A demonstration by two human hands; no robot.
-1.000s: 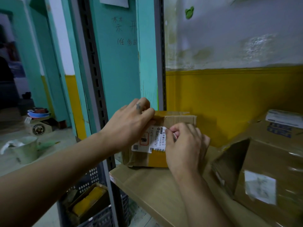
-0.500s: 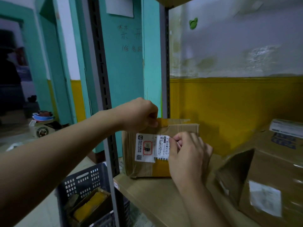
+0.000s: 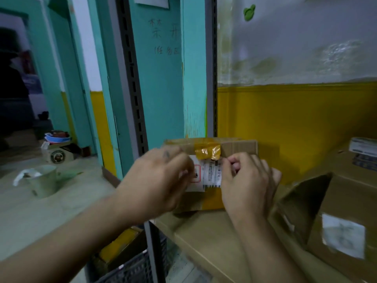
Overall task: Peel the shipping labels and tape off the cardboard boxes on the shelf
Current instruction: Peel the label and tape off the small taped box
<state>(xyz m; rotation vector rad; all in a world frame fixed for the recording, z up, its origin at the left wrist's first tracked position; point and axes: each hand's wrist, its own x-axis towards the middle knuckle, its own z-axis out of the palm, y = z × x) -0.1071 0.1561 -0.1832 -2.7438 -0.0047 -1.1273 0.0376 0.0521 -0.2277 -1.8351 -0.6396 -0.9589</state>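
Single head-worn view, forward and down, close over the shelf [image 3: 204, 237].

left hand [image 3: 159, 180]: small dark mark [image 3: 166, 154] by a knuckle | right hand [image 3: 248, 184], both forearms [image 3: 71, 231]: bare

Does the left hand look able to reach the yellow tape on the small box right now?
Probably yes: the yellow tape lies uncovered on the small box, just beside the left hand; the right hand, lower, pinches the label.
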